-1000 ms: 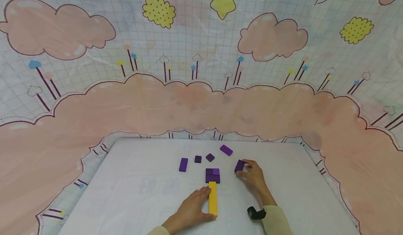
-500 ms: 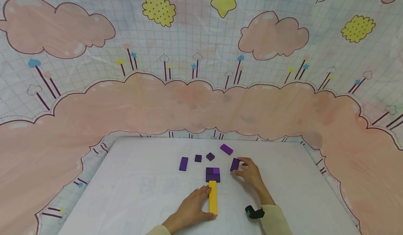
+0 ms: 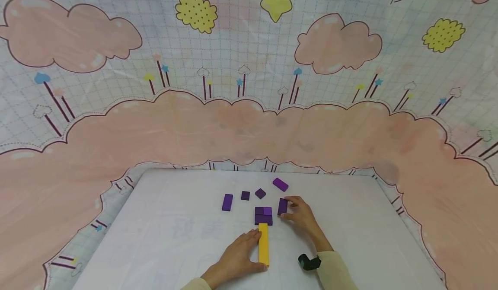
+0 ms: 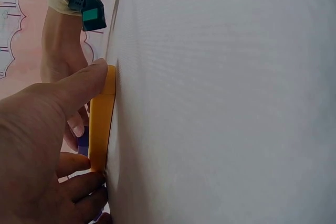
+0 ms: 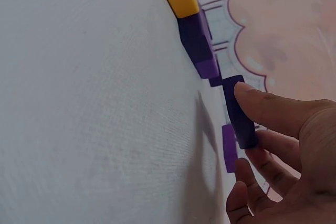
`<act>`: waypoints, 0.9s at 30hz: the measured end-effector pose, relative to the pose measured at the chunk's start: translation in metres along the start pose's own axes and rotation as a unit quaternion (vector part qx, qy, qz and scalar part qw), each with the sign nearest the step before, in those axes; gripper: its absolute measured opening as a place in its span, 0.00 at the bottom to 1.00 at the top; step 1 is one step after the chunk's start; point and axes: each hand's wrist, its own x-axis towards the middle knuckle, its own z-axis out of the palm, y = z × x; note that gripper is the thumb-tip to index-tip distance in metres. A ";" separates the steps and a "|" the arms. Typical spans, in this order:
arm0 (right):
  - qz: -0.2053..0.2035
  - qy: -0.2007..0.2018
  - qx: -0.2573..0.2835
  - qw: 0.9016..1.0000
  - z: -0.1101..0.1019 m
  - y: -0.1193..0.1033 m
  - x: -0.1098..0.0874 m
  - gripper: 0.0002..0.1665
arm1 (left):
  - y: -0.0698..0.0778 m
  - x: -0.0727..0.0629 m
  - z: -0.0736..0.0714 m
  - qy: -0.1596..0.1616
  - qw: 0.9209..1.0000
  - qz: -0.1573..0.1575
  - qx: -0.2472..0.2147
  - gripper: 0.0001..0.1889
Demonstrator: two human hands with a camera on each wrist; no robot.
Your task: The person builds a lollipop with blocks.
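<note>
My left hand [image 3: 238, 254] holds a long yellow block [image 3: 263, 244] lying on the white table, thumb at its near end and fingers by its far left side. Against the yellow block's far end sits a square cluster of purple blocks [image 3: 263, 219]. To the right of that cluster, my right hand [image 3: 305, 216] pinches a dark purple oblong block [image 3: 282, 206] between thumb and fingertips. The right wrist view shows this dark purple block [image 5: 240, 113] held off the table, its shadow falling on the white surface.
Behind the cluster lie two small dark purple cubes [image 3: 245, 195], a purple oblong block [image 3: 227, 202] to the left and another purple block [image 3: 280, 184] at the back right. A dark wrist camera [image 3: 309, 262] sits on the right sleeve. Patterned cloth [image 3: 249, 130] surrounds the white table [image 3: 163, 238].
My right hand has moved left with the dark purple block, bringing it nearer the cluster and turning it more upright in the head view. The left hand and yellow block stay put.
</note>
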 end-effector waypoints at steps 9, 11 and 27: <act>-0.018 -0.025 -0.028 0.999 0.002 0.000 0.005 0.33 | 0.001 0.000 -0.001 0.000 1.000 -0.001 0.005 0.50; -0.020 -0.030 -0.030 0.999 0.003 0.001 0.007 0.33 | 0.001 0.000 -0.001 -0.001 1.000 -0.002 0.004 0.50; -0.009 -0.073 -0.057 0.996 0.009 -0.011 0.015 0.32 | 0.000 0.001 -0.003 -0.010 1.000 -0.010 0.001 0.50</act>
